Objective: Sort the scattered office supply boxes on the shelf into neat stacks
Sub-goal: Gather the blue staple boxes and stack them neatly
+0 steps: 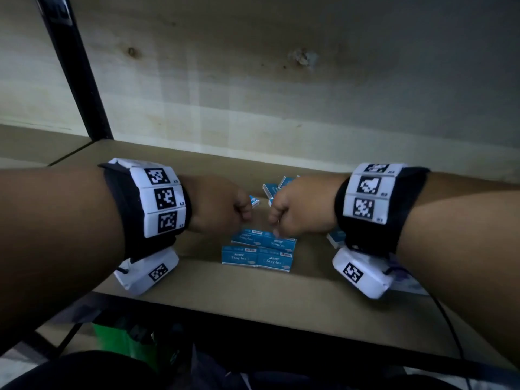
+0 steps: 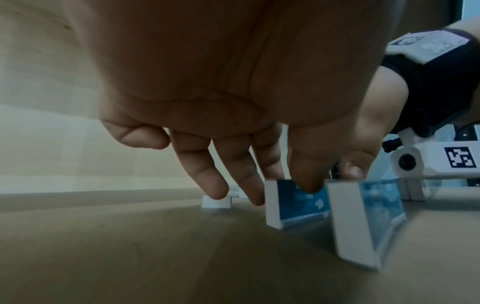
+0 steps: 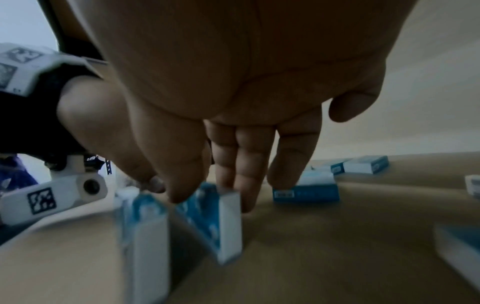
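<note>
Four blue "Staples" boxes stand in two rows on the brown shelf (image 1: 197, 282), the front pair (image 1: 257, 258) right before the back pair (image 1: 263, 240). My left hand (image 1: 247, 218) reaches down onto the back row. Its thumb (image 2: 306, 185) and fingers pinch the top of one box (image 2: 298, 205). My right hand (image 1: 274, 223) comes in from the right, thumb (image 3: 176, 193) and fingers straddling another box (image 3: 221, 218). The two hands nearly touch. More boxes lie scattered behind (image 1: 271, 188) and at the right (image 3: 306, 191).
A black upright post (image 1: 78, 74) stands at the back left before the pale wooden back panel (image 1: 281, 94). Loose boxes lie far right (image 3: 366, 164) and near right (image 3: 462, 246). The shelf's black front rail (image 1: 253, 319) runs below, with a green object (image 1: 126, 339) underneath.
</note>
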